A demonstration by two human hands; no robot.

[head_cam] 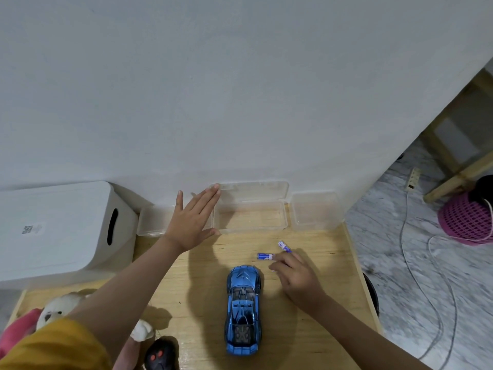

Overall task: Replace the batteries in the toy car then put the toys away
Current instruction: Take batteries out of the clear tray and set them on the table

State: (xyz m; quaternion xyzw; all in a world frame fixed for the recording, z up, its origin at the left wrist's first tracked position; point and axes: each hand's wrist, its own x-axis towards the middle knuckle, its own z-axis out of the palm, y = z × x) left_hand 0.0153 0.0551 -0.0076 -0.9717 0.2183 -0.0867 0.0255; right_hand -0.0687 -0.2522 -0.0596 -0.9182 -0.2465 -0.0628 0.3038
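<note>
A blue toy car (243,308) stands on its wheels on the wooden table (202,276), nose toward the wall. Two blue batteries lie just beyond it: one battery (265,256) lies flat, the other battery (283,246) is angled. My right hand (296,279) rests to the right of the car, fingertips touching the batteries, fingers loosely curled. My left hand (192,220) is flat and spread, hovering over the clear plastic boxes at the wall, holding nothing. A black remote control (160,355) with red buttons sits at the table's near edge.
Three clear plastic containers line the wall: a left one (152,220), a middle one (250,217) with its lid up, a right one (314,210). A large white bin (58,231) stands left. A white plush toy (57,308) lies near left. Floor with cables and a pink basket (466,222) lies right.
</note>
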